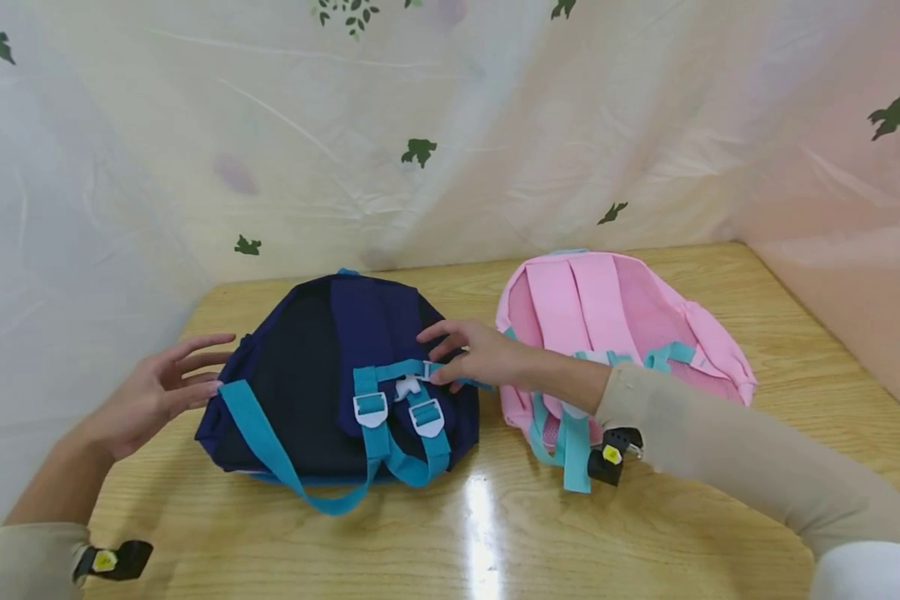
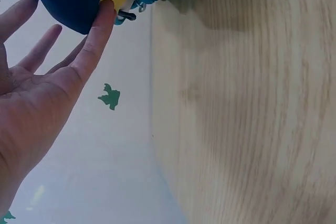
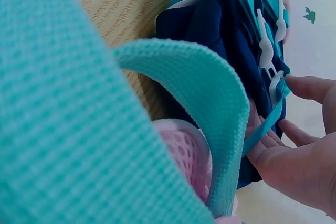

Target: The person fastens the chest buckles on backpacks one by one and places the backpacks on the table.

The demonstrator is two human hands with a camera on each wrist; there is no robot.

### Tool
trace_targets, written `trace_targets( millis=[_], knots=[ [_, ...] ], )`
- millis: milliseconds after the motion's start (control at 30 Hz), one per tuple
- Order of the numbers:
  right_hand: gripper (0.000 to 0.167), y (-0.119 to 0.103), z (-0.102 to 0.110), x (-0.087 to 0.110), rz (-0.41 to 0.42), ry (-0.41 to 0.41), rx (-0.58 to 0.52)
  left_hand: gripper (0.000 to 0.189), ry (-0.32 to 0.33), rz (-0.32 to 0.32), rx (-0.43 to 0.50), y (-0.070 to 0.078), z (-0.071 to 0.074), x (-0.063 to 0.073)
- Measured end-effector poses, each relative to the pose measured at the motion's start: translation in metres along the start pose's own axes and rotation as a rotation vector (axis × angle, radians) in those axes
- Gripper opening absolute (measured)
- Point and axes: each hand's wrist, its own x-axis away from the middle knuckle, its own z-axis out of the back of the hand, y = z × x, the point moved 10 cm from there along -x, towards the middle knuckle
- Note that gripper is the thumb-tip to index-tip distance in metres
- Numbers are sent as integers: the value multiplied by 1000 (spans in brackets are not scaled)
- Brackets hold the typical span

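Note:
A navy backpack [image 1: 285,400] with blue straps and white buckles lies back panel up on the wooden table. My left hand [image 1: 157,392] is at its left side, fingers stretched out and fingertips against the fabric. In the left wrist view the left hand [image 2: 47,87] touches the navy side beside a yellow patch. My right hand [image 1: 483,354] is over the backpack's right edge, fingers spread and loosely bent. A digit of the right hand [image 3: 299,166] touches a white buckle [image 3: 275,85] on the chest strap; other fingers lie behind the blue strap.
A pink backpack [image 1: 592,308] with turquoise straps lies to the right, under my right forearm. Its turquoise strap [image 3: 210,87] crosses close in front of the right wrist camera. Behind the table [image 1: 390,542] hangs a pale curtain [image 1: 450,108] with green leaf shapes.

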Motion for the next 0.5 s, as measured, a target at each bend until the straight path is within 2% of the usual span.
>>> trace_targets(
  millis=[100, 300, 500],
  knots=[
    [55, -1, 0, 0, 5, 0, -2, 59, 18, 33, -63, -5, -1, 0],
    [54, -2, -1, 0, 20, -13, 2, 54, 76, 151, -232, -19, 4, -1],
    [54, -5, -4, 1, 31, -34, 0, 51, 86, 202, -259, -28, 7, 1]
  ],
)
